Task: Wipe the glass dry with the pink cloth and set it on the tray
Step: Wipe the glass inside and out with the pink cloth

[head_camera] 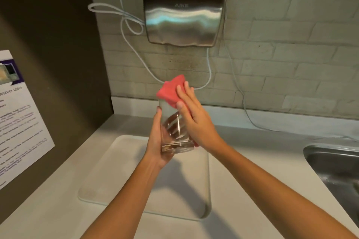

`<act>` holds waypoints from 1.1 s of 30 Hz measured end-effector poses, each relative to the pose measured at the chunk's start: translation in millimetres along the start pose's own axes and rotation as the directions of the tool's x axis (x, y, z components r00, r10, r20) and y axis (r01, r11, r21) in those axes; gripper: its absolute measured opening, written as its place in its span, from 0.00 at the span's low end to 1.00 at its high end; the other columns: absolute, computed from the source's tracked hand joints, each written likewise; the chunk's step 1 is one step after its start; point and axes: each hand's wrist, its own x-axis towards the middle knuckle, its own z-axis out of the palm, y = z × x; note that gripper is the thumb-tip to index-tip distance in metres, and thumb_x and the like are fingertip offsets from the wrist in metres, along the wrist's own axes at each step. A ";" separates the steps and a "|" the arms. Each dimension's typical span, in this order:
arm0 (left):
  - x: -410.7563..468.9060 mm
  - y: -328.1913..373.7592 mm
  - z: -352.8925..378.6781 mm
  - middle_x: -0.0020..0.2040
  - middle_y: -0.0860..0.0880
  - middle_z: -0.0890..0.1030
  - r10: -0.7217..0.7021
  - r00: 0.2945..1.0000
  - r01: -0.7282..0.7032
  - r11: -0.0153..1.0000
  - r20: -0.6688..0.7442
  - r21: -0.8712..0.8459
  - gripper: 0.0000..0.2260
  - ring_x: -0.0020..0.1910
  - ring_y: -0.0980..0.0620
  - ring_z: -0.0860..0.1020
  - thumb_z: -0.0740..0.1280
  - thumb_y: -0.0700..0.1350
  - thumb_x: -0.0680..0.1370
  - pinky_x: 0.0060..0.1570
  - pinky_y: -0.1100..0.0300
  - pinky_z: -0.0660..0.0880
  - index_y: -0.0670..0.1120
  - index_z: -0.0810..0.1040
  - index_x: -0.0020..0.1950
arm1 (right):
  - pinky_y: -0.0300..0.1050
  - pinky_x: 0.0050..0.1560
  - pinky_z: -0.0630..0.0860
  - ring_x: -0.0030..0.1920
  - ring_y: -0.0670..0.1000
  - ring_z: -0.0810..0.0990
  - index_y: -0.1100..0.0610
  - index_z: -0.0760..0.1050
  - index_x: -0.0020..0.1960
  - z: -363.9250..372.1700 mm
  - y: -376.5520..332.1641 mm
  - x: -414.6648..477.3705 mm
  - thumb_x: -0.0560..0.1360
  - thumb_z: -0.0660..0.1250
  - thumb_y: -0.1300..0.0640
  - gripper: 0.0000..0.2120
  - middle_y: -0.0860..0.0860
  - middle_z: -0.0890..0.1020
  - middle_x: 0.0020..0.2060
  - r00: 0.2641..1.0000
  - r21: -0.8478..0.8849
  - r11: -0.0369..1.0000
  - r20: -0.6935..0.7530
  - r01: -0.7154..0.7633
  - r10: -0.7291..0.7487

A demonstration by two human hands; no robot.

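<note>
Your left hand (157, 141) curls its fingers round the lower half of the glass (171, 120), holding it in the air above the tray (116, 170). The glass is clear with a thick base, and your fingers show through its wall. Your right hand (194, 118) lies flat, fingers straight, pressing the pink cloth (172, 89) against its upper side.

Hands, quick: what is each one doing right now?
Left hand grips the glass.
Right hand, fingers straight, presses the pink cloth on the glass.
</note>
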 end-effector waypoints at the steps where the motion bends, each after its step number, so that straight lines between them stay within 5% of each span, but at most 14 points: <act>1: 0.3 0.0 2.2 0.47 0.44 0.86 -0.006 1.000 0.006 1.000 0.008 -0.007 0.25 0.43 0.47 0.85 0.56 0.64 0.76 0.42 0.50 0.81 0.45 0.84 0.49 | 0.34 0.69 0.49 0.74 0.44 0.48 0.52 0.58 0.72 0.4 -4.0 5.5 0.80 0.54 0.55 0.20 0.42 0.53 0.72 0.997 0.046 0.997 -0.047 -0.056 0.058; 3: 0.1 0.6 1.5 0.47 0.44 0.86 0.001 1.000 -0.001 1.000 0.011 -0.010 0.26 0.44 0.47 0.85 0.56 0.64 0.76 0.45 0.52 0.81 0.46 0.85 0.47 | 0.37 0.70 0.48 0.74 0.44 0.47 0.52 0.57 0.72 4.8 -6.3 -1.2 0.80 0.54 0.54 0.20 0.41 0.52 0.71 0.998 0.030 0.999 -0.062 -0.024 0.025; 7: 0.3 -2.8 -11.2 0.38 0.48 0.85 0.053 0.998 -0.055 0.997 -0.032 -0.062 0.23 0.34 0.52 0.84 0.56 0.59 0.79 0.32 0.60 0.80 0.48 0.86 0.38 | 0.38 0.73 0.46 0.74 0.44 0.46 0.53 0.59 0.71 11.1 5.8 -32.5 0.79 0.53 0.50 0.22 0.44 0.55 0.72 0.981 -0.059 0.983 0.096 0.172 -0.166; 12: -0.1 -5.1 -2.3 0.50 0.43 0.84 -0.007 1.000 0.007 1.000 0.008 0.003 0.30 0.47 0.45 0.82 0.56 0.67 0.74 0.43 0.48 0.80 0.44 0.80 0.57 | 0.46 0.75 0.49 0.73 0.42 0.51 0.50 0.55 0.73 3.4 -8.4 -3.4 0.81 0.52 0.53 0.21 0.41 0.55 0.73 0.981 0.203 0.962 -0.035 -0.182 0.193; 17: 1.0 -4.8 -2.1 0.66 0.38 0.75 0.069 0.996 -0.063 0.995 -0.062 0.083 0.32 0.60 0.41 0.76 0.62 0.67 0.72 0.63 0.45 0.70 0.45 0.74 0.65 | 0.39 0.72 0.47 0.73 0.37 0.45 0.46 0.50 0.73 4.7 -9.4 -16.7 0.81 0.51 0.52 0.22 0.39 0.48 0.74 0.992 0.151 0.983 -0.048 -0.108 0.116; 22: 3.6 -2.2 0.6 0.61 0.42 0.80 0.078 0.994 -0.054 0.958 -0.075 0.283 0.28 0.53 0.46 0.82 0.57 0.64 0.76 0.51 0.49 0.78 0.48 0.73 0.68 | 0.24 0.66 0.42 0.73 0.40 0.44 0.45 0.49 0.71 -0.3 -6.6 -12.7 0.81 0.52 0.53 0.21 0.40 0.48 0.72 0.990 0.026 0.998 -0.124 -0.061 0.064; 25: 5.4 6.0 5.3 0.55 0.43 0.82 0.023 1.000 -0.016 0.948 -0.019 0.318 0.29 0.45 0.50 0.83 0.57 0.64 0.76 0.42 0.55 0.78 0.46 0.72 0.68 | 0.30 0.69 0.43 0.74 0.44 0.44 0.49 0.53 0.73 -3.0 -8.0 -6.6 0.81 0.52 0.54 0.21 0.43 0.49 0.74 0.989 -0.035 0.996 -0.127 -0.085 0.080; 30: 2.3 2.6 12.5 0.57 0.48 0.84 0.003 1.000 -0.005 0.950 0.008 0.311 0.26 0.55 0.50 0.82 0.55 0.67 0.75 0.56 0.52 0.76 0.52 0.79 0.61 | 0.37 0.70 0.43 0.73 0.44 0.43 0.53 0.56 0.72 3.6 -13.5 -5.5 0.80 0.54 0.56 0.21 0.45 0.50 0.73 0.997 -0.086 0.995 -0.069 -0.049 0.043; 33: -0.6 1.2 8.0 0.53 0.50 0.85 -0.025 0.999 0.021 0.985 0.024 0.172 0.23 0.52 0.53 0.83 0.55 0.65 0.77 0.50 0.57 0.79 0.52 0.82 0.55 | 0.37 0.71 0.43 0.72 0.42 0.44 0.54 0.57 0.72 6.4 -13.1 -18.4 0.80 0.54 0.56 0.20 0.42 0.49 0.70 1.000 -0.152 0.988 0.000 0.001 -0.001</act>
